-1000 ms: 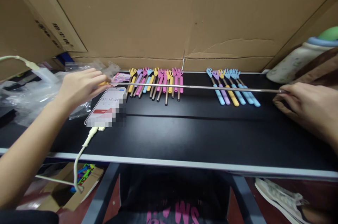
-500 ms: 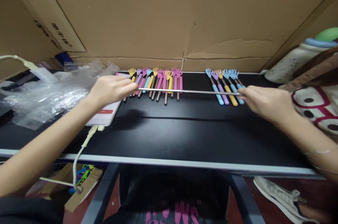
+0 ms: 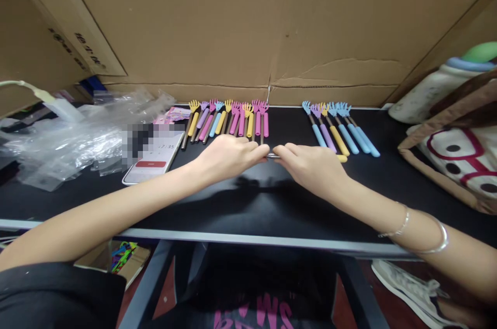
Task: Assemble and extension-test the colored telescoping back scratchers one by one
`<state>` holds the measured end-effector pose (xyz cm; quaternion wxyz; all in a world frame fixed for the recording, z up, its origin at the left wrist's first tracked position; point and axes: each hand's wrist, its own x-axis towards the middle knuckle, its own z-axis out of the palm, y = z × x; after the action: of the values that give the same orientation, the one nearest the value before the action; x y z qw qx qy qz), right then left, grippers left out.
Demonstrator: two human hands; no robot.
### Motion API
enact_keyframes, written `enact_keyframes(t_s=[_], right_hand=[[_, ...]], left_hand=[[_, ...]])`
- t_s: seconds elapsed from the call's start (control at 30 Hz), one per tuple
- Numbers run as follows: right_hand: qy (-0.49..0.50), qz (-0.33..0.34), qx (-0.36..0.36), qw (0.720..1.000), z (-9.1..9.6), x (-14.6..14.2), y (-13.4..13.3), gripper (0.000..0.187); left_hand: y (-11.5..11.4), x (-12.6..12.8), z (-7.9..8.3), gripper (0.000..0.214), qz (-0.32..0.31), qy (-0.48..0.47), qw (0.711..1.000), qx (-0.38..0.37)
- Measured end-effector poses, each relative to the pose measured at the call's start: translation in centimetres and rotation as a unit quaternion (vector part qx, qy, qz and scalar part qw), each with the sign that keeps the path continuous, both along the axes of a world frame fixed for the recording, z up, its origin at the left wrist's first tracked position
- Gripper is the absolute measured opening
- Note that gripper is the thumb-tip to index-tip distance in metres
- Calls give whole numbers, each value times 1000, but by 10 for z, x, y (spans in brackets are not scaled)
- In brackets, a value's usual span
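Observation:
My left hand (image 3: pixel 238 157) and my right hand (image 3: pixel 312 163) are close together over the middle of the black table. Both are closed around a thin telescopic back scratcher, and only a short piece of its metal rod (image 3: pixel 272 155) shows between them. Its claw end is hidden. Past my right hand peeks a yellow handle end (image 3: pixel 342 158); I cannot tell whether it belongs to the held rod. Behind my left hand lies a row of short back scratchers (image 3: pixel 233 119) in pink, yellow, blue and purple. Several longer-handled ones (image 3: pixel 345 135) lie behind my right hand.
Clear plastic bags (image 3: pixel 85 132) and a phone (image 3: pixel 155 155) lie at the left of the black table (image 3: pixel 233 210). A cardboard wall (image 3: pixel 240 24) stands behind. At right are a bottle (image 3: pixel 430 88) and a bag with a cartoon print (image 3: pixel 462 158).
My hands have come together from far apart, and the long rod between them has shortened to a small piece. Both arms are now nearer the table's middle.

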<state>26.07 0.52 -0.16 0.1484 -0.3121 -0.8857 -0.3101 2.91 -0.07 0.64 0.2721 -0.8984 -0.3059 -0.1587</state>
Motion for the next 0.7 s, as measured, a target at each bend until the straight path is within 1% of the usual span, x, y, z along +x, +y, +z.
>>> enact_keyframes(t_s=[0.07,0.17,0.3,0.4,0.47,0.5,0.57,0.6,0.7], right_hand=[[-3,-13,7,1000,0,-6,-1,30],[-11,-24,11,1000,1,-7,-1,31],[-30,-28,4,999,3,-5,-1,30],[-33,-22,15,999,8,4,2,34],[-27,-49,21,998,12,23,10,38],[-23,-78,20,997,14,37,15,40],[-26,-153,1,988,17,75,28,40],[-29,-190,-9,981,18,97,34,38],[-28,-279,-14,960,18,158,48,40]], left_hand=[[1,3,0,34,-8,-7,1000,23],[4,1,-1,30,-13,-9,999,43],[5,-1,-3,29,-20,2,998,54],[7,-9,1,30,-21,3,997,73],[11,-26,7,31,7,5,997,74],[13,-39,11,31,35,-1,997,63],[17,-72,16,33,92,-24,995,44],[19,-91,18,34,109,-28,993,39],[18,-141,17,38,157,-18,985,63]])
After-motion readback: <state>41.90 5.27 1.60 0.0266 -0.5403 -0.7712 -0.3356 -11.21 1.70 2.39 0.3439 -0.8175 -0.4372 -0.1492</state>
